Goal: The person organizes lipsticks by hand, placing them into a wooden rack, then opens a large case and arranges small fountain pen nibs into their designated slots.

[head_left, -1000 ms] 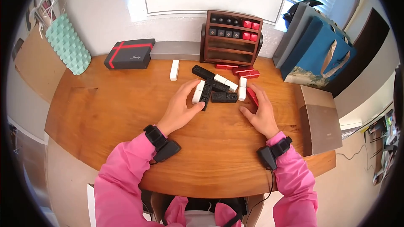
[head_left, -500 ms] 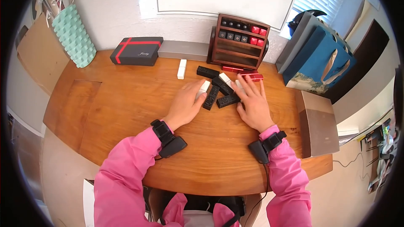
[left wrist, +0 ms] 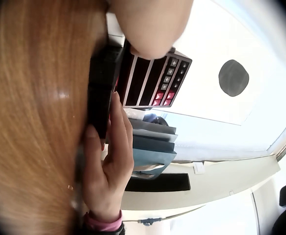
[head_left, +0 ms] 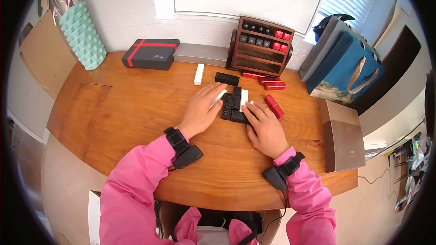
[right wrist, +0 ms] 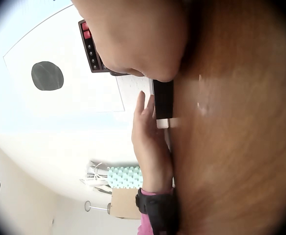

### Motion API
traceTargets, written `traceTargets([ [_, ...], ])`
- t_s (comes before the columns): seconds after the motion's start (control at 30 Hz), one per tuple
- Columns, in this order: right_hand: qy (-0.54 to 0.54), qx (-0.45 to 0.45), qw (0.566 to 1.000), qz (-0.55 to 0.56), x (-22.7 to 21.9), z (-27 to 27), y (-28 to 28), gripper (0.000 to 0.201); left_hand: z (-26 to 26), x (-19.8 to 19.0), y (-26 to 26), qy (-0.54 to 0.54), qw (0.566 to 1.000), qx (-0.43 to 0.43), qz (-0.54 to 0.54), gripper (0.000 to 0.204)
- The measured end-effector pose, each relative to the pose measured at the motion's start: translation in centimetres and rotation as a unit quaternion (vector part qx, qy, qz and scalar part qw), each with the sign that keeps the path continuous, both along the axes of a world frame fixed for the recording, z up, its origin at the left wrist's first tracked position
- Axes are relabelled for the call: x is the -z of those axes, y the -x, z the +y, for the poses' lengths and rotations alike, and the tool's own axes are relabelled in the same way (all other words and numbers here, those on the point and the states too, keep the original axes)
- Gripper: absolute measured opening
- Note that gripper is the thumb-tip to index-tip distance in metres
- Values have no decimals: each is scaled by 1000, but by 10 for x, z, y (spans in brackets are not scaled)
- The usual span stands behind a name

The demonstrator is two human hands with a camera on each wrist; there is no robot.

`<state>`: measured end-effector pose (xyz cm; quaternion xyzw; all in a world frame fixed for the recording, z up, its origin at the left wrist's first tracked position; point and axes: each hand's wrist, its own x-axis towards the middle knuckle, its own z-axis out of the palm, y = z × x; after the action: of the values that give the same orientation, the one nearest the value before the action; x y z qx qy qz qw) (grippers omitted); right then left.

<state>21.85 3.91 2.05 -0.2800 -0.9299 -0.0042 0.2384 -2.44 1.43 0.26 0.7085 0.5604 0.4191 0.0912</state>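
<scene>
In the head view my left hand lies with extended fingers along the outer side of a white block. Beside that block, black blocks and a white block stand close together. My right hand rests its fingertips at the right side of this cluster, partly covering another black block and a white one. The left wrist view shows the right hand with thumb and fingers at a black block's end. In the right wrist view the left hand's fingers are extended beside the blocks.
A separate white block and black block lie behind. Several red blocks are at the right and by the wooden rack. A dark gift box and brown box flank the table.
The right hand has moved left and nearer the table's front, uncovering the red block. The black and white blocks between the hands now lie closer together and more nearly parallel. The left hand remains beside its white block.
</scene>
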Motion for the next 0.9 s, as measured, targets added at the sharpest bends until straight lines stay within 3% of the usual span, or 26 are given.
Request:
traceTargets([
  [0.1, -1, 4, 1000, 2, -5, -12, 0, 51, -3, -2, -3, 7, 999, 33, -4, 44],
  [0.37, -24, 42, 998, 46, -3, -17, -15, 41, 1, 11, 5, 14, 1000, 25, 0, 48],
  [0.5, -12, 47, 997, 62, 5, -5, -19, 44, -1, 6, 6, -34, 998, -12, 49, 47],
  [0.67, 55, 132, 989, 46, -9, 2, -8, 49, -9, -9, -5, -2, 999, -21, 30, 57],
  [0.73, 31, 95, 992, 71, 1, 7, -8, 51, -12, -12, -11, 0, 999, -15, 43, 63],
  [0.83, 4, 52, 996, 72, 13, 14, -10, 55, -14, -12, -22, -25, 993, 45, 103, 69],
  [0.9, 2, 48, 998, 49, 15, 13, -11, 57, -13, -9, -27, 7, 964, 39, 265, 66],
])
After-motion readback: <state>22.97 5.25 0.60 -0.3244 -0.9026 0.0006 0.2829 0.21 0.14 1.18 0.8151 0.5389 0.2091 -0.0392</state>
